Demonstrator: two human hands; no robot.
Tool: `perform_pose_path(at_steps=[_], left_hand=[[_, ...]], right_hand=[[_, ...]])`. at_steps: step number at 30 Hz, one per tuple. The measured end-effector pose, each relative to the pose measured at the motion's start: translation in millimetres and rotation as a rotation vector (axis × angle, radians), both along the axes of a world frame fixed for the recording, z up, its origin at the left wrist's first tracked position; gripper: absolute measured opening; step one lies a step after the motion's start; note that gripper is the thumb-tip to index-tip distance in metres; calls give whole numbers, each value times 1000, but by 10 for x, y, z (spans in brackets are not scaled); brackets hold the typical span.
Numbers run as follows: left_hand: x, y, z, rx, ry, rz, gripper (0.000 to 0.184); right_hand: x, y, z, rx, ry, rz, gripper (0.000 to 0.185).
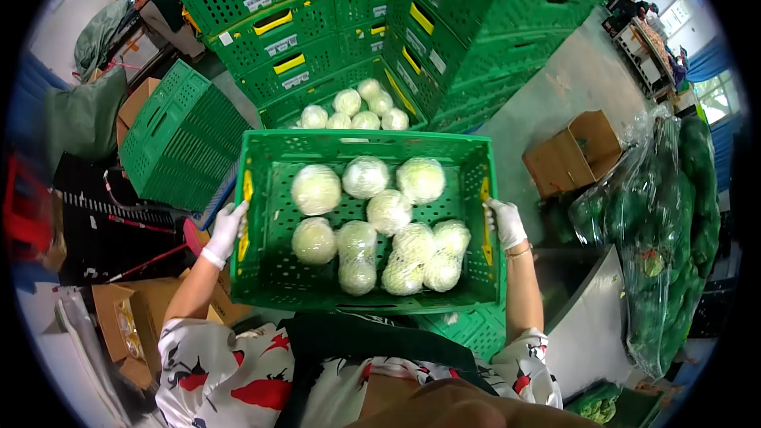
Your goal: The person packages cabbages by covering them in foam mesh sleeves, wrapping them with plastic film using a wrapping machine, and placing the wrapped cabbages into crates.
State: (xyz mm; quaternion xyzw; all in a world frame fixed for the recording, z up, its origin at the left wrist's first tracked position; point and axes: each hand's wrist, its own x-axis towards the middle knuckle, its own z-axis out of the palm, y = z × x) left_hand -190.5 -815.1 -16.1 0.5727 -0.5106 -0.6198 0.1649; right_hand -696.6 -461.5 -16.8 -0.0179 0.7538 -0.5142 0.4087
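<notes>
Between my hands is a green plastic crate (269,281), held up in front of my body. My left hand (227,231), in a white glove, grips its left end at the yellow handle. On the opposite end my right hand (507,223), also gloved, has its fingers curled at the other yellow handle. Several pale round vegetables (315,189) lie inside; some are in clear film, others in white mesh nets (409,258). Just beyond the far rim, a second green crate (277,115) holds several more pale vegetables (347,101), partly hidden by the held crate.
Tall stacks of green crates (444,40) rise ahead. Folded green crates (170,135) are piled at left. An open cardboard box (575,154) sits on the floor at right, near large dark green produce in clear film (658,230). More cardboard (131,333) lies at lower left.
</notes>
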Motion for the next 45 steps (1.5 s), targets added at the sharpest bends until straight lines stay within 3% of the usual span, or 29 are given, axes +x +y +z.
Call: perform_pose_path(at_steps=[8,15,16,19,21,23,24,25,27,28,29,30,31,32,33,34,35,36,37,38,39,41,45], left_hand=[[254,-1216,246,36,43,145,26],[-143,-1949,-243,36,229,214,19],[-252,-2049,-316,35,253,240,17],[-548,-2377,-738,55,346,236,17],[-734,-2461,-1115,22,286,208,25],[-767,-2601,-1616,-275,42,-107,36],[-793,-2572,-1603,-696,-304,-213,41],[-796,-2592,-1486,-640,-428,-279,47],[-698,-2549,-1319,-704,-398,-276,51],[-570,-2512,-1361,-684,-316,-209,54],[-454,-2454,-1445,-663,-228,-138,57],[-369,-2345,-1522,-491,-166,-87,64],[-245,-2240,-1526,-316,-122,-37,72],[-159,-2048,-1482,-326,-58,-143,71],[-223,-1850,-1463,-336,7,-238,71],[-538,-1494,-1044,-273,-99,-294,68],[-646,-1370,-896,-98,-124,-248,64],[-749,-1243,-746,71,-157,-194,61],[-583,-1271,-1078,354,-108,-36,57],[-461,-1318,-1386,635,-60,132,53],[-390,-1392,-1630,550,-26,44,49],[-285,-1518,-1936,380,49,-116,42],[-497,-1369,-1586,259,32,-88,37]], right_hand=[[-433,-2470,-218,5,12,218,20],[-1244,-4085,-282,-32,340,222,25],[-1464,-4317,-363,55,346,283,26],[-1672,-4882,-411,170,570,257,28],[-1896,-5066,-822,377,1260,383,28],[-1642,-5118,-687,79,1224,297,31],[-1413,-5041,-627,-12,1224,309,30],[-1160,-4961,-568,-99,1225,308,30],[-583,-4608,-498,-250,1278,322,28],[-310,-4366,-393,-283,1097,338,27],[-26,-4114,-369,-20,1133,305,29],[226,-3904,-586,-145,1147,114,29],[430,-3705,-664,-65,1231,48,37],[597,-3541,-901,5,1193,-51,43],[751,-3412,-967,102,963,-105,54],[869,-3393,-1268,303,957,-147,69],[918,-3410,-1325,395,800,-119,91],[904,-3430,-1263,365,560,-101,98],[876,-3470,-1192,323,323,-76,104],[837,-3528,-1260,281,309,-52,107],[801,-3579,-1336,238,295,-22,110],[718,-3670,-1401,252,216,36,93],[759,-3784,-1689,235,240,23,77]])
